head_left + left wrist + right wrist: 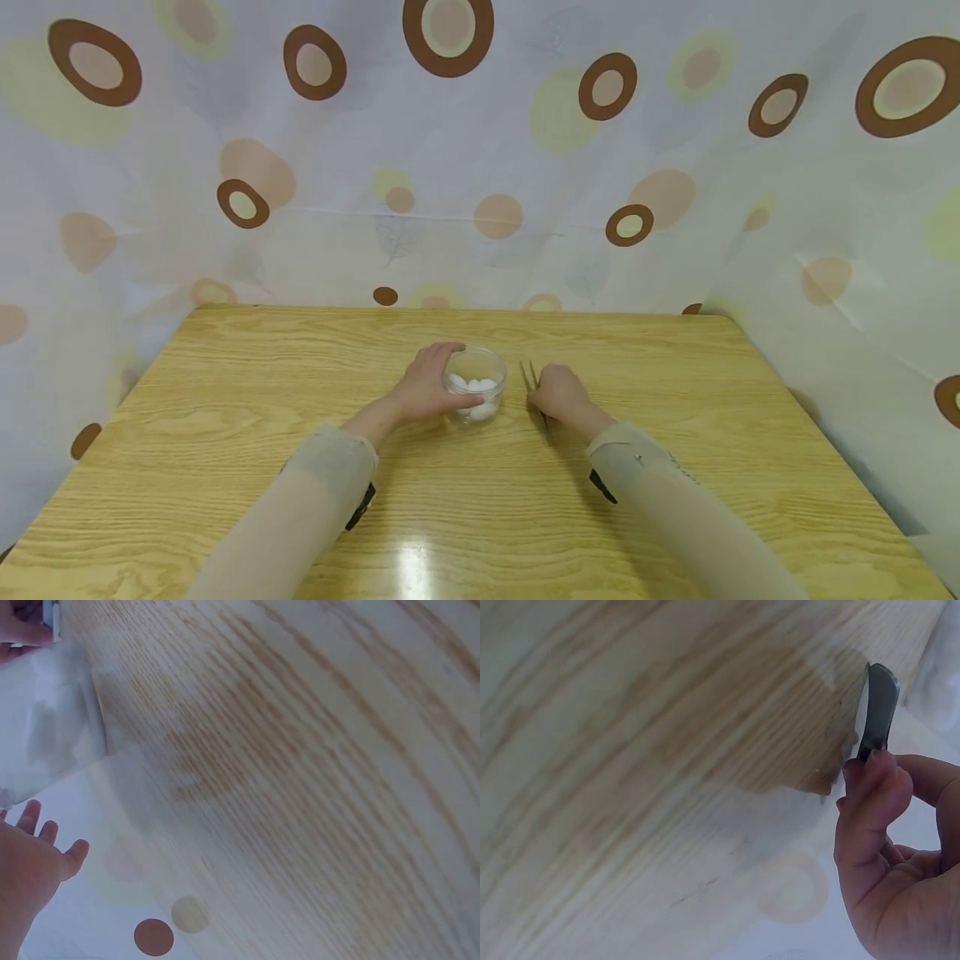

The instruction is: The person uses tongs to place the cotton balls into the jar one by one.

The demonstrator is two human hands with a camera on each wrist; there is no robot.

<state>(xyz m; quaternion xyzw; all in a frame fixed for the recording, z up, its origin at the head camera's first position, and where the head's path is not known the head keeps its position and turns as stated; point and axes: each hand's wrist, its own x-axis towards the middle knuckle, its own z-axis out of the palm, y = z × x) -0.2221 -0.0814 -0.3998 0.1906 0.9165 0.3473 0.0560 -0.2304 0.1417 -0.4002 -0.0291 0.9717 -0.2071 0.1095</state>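
Observation:
A round clear bowl (pixel 478 360) with several white balls (pixel 482 410) in it stands on the wooden table. My left hand (pixel 429 385) holds it from the left, thumb across the front and fingers round the back of the rim. In the left wrist view the bowl (pixel 56 724) is partly cut off, above the spread fingers of the left hand (pixel 31 866). Just right of the bowl, my right hand (pixel 566 397) pinches a pair of metal tweezers (pixel 527 377). Their two tips point away from me, spread apart. The tweezers' broad back end (pixel 880 709) sticks out past the right hand (pixel 889 855).
The wooden table (pixel 675 400) reaches out on both sides of the hands. A pale curtain (pixel 480 267) with brown and yellow circles hangs along its back and sides. Light sleeves cover both forearms, with dark straps at the wrists.

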